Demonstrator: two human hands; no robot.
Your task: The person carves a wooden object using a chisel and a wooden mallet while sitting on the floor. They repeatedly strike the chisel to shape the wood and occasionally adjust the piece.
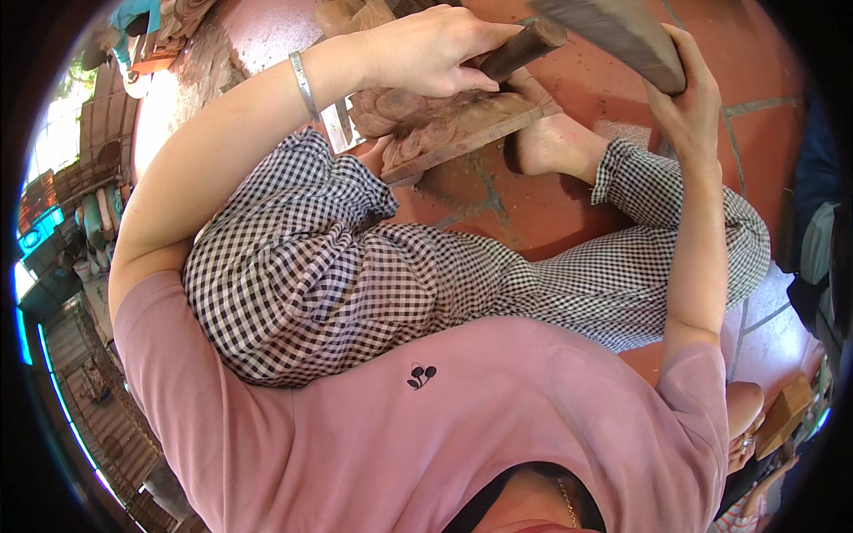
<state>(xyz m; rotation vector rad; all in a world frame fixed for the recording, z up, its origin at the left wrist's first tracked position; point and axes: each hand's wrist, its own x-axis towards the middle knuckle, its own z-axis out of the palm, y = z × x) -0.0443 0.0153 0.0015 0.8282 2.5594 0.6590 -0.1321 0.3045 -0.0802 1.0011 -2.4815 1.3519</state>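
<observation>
My left hand (435,51), with a silver bracelet on its wrist, is closed round a chisel (526,49) by its dark, round wooden handle. The handle's butt points up and right; the blade is hidden behind the hand. Just below lies a carved wooden panel (462,133) with rounded relief, tilted near my bare foot (558,144). At the upper right my right hand (689,98) grips a thick grey-brown wooden mallet (622,35), raised and apart from the handle. The mallet's far end runs out of the picture's top.
I sit on a red tiled floor (755,151), legs folded in checked trousers (355,275). More carved wood (355,16) lies beyond my left hand. At the lower right are another person's hand (742,449) and a wooden block (789,410). Rough timber (200,67) stands far left.
</observation>
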